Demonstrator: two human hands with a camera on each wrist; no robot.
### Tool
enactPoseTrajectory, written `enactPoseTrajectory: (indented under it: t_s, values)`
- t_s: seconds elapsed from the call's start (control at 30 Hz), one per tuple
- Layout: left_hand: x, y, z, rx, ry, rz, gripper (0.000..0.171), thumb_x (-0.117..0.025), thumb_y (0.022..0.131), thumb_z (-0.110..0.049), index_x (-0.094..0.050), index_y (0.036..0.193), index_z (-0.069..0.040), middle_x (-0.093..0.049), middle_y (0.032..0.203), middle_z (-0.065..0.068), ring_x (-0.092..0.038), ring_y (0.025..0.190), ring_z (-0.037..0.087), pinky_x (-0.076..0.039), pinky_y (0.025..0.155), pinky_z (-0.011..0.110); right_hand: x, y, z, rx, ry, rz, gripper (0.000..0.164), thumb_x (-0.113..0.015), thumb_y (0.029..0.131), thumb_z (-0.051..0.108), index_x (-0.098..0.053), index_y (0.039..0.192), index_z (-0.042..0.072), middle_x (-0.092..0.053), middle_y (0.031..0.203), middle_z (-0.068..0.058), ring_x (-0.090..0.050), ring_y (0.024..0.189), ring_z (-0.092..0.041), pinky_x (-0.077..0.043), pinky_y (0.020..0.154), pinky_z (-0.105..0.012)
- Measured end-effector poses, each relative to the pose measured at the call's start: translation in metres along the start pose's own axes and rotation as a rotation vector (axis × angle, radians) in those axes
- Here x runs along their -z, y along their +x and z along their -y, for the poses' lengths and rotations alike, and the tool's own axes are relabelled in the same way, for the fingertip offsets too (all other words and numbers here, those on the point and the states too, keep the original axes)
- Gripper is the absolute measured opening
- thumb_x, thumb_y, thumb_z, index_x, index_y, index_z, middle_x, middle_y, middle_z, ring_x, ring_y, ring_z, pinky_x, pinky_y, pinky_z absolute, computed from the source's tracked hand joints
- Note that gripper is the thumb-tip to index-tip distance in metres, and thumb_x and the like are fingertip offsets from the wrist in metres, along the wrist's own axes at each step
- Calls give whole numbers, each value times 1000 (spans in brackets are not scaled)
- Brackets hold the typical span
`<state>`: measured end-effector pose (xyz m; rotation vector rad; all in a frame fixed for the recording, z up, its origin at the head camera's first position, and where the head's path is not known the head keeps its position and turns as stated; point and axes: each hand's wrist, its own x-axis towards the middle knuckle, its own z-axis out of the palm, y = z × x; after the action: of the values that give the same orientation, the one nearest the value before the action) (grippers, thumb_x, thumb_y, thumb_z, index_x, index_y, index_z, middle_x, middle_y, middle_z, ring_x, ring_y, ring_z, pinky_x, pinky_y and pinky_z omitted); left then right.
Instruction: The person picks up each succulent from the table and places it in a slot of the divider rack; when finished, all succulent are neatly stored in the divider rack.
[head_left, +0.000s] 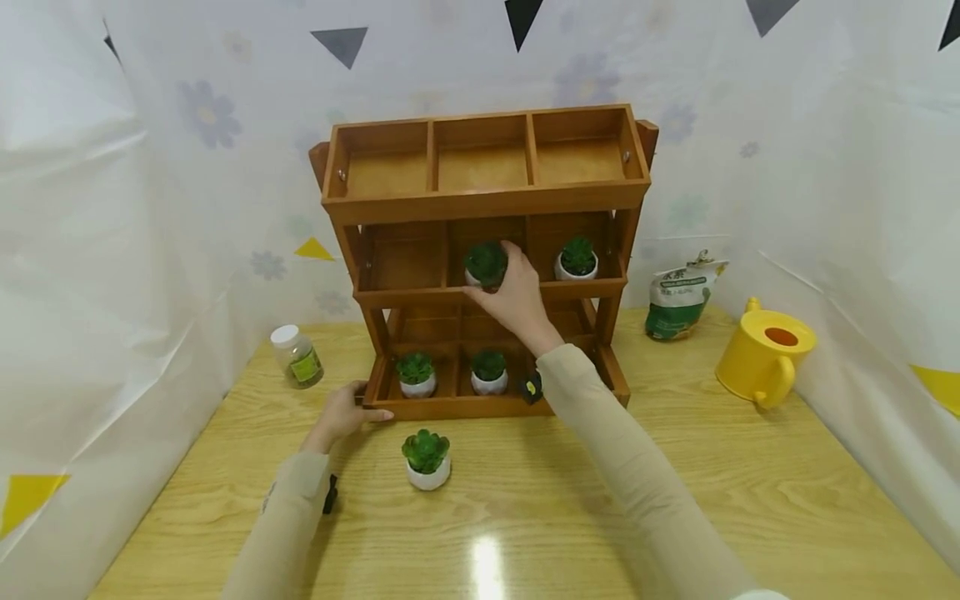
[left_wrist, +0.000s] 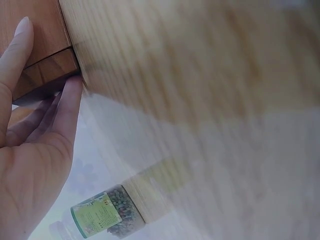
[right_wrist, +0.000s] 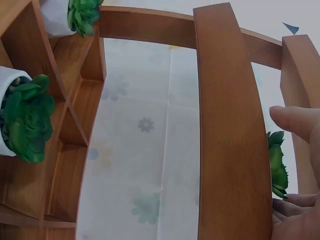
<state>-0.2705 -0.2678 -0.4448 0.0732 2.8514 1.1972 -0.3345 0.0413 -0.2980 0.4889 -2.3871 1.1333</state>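
Note:
A brown wooden three-tier shelf [head_left: 487, 408] stands on the table. My right hand [head_left: 519, 300] holds a potted succulent [head_left: 484, 262] by its sides at the middle compartment of the middle tier. In the right wrist view a tier's front board partly hides this succulent [right_wrist: 278, 167]. My left hand [head_left: 347, 414] grips the front left corner of the bottom tier, thumb on the front board and fingers round the side. Another potted succulent [head_left: 577, 258] sits in the middle tier's right compartment. Two more, a left one [head_left: 416, 373] and a middle one [head_left: 489, 372], stand in the bottom tier.
One potted succulent [head_left: 427, 458] stands on the table before the shelf. Left of the shelf is a jar [head_left: 298, 357] of small pebbles with a white lid. A green-and-white bag [head_left: 681, 302] and a yellow watering can [head_left: 757, 358] stand to the right.

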Motion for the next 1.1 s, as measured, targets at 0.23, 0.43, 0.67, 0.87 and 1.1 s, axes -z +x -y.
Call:
enactPoseTrajectory:
  t_s: [0.23, 0.43, 0.67, 0.87, 1.1]
  values:
    - [1, 1, 5, 3, -11, -7, 79, -81, 77, -35, -48, 133, 10, -57, 126, 29, -57, 114, 42, -49, 94, 50, -1, -10, -5, 77, 40, -140, 85, -80, 78, 33, -37, 140, -6, -47, 134, -23, -48, 122, -35, -43, 103, -47]
    - [-1, -1, 6, 14, 2, -6, 78, -81, 77, -33, -48, 133, 10, -57, 126, 29, -57, 114, 42, -48, 95, 50, -2, -24, 0, 113, 102, -170, 85, -83, 75, 31, -40, 138, -7, -49, 133, -24, -52, 118, -35, -46, 100, -43]
    - [1, -1, 3, 13, -4, -2, 78, -81, 77, -34, -48, 134, 8, -57, 127, 29, -57, 114, 41, -48, 95, 50, 0, -51, 16, 165, 134, -132, 86, -84, 75, 27, -39, 138, -8, -50, 132, -24, -53, 118, -33, -48, 100, -41]
    - [1, 0, 2, 12, -9, 2, 78, -80, 78, -34, -47, 135, 8, -57, 127, 28, -57, 114, 41, -48, 95, 50, -4, -77, 17, 107, 178, -8, 83, -83, 75, 26, -39, 140, -3, -49, 136, -20, -52, 123, -31, -47, 101, -40]
    - [1, -1, -1, 10, -30, 9, 77, -80, 78, -33, -47, 134, 9, -57, 126, 29, -57, 113, 41, -49, 94, 50, -28, -112, 6, 48, 213, 391, 84, -85, 73, 27, -40, 141, 2, -50, 137, -17, -51, 124, -33, -49, 98, -42]
